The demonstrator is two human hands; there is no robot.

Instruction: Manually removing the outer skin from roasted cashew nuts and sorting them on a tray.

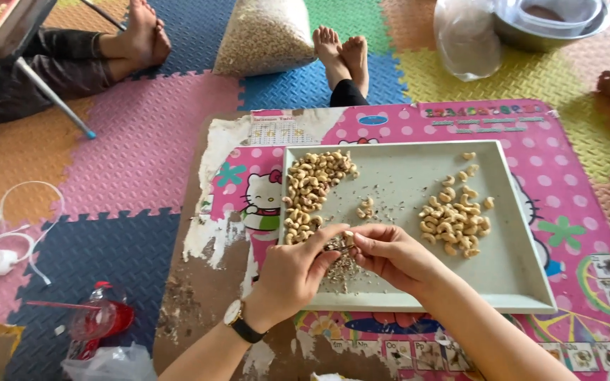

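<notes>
Grey tray (524, 282), left hand (292, 276) and right hand (393, 255), grips pinched on one cashew (348, 238), clear nut-filled bag (264, 35) beyond.

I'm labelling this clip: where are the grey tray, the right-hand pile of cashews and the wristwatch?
grey tray (517, 279): head view, bare floor near its right rim.
right-hand pile of cashews (455, 220): head view, pile's middle.
wristwatch (233, 312): head view, its dial, left wrist.

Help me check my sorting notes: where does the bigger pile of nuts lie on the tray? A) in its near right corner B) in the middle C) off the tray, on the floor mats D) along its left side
D: the long, dense pile of nuts runs down the left side of the tray, while the smaller heap sits to the right.
</notes>
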